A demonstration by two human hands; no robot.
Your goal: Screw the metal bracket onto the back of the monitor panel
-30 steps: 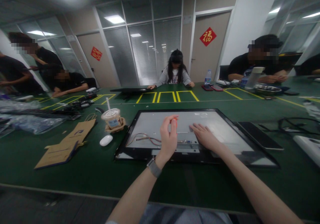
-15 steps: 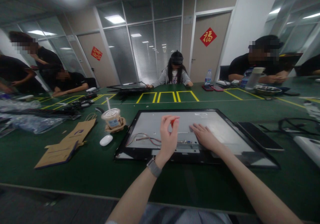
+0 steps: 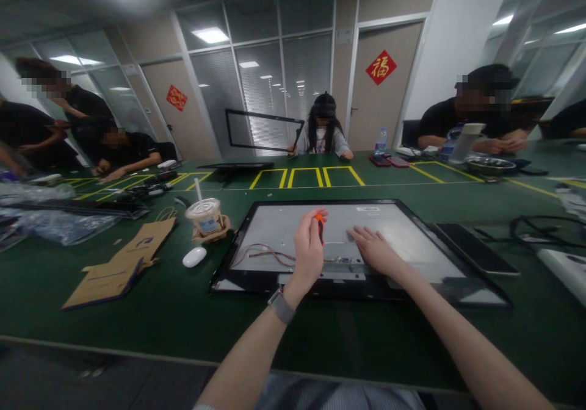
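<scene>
A flat display panel (image 3: 274, 224) lies back side up on the table, a grey metal sheet within a black frame. Over its middle, my left hand (image 3: 307, 248) is closed around the orange and black handle of a screwdriver (image 3: 320, 222), held upright; its tip is hard to make out near the metal strip. My right hand (image 3: 376, 250) rests flat on the panel's back, fingers spread, just right of the screwdriver. A thin bundle of wires (image 3: 268, 250) and a small connector board (image 3: 345, 263) sit along the panel's near part.
Left of the panel stand a drink cup (image 3: 204, 216) in a cardboard holder, a white mouse (image 3: 195, 256) and a brown paper bag (image 3: 130, 257). A dark phone-like slab (image 3: 476, 248) lies right. Across the table, a person holds up a black frame (image 3: 264, 113).
My left hand has turned on the screwdriver, so more of its handle shows. My right hand has stayed put. The person opposite has raised a black frame off the table.
</scene>
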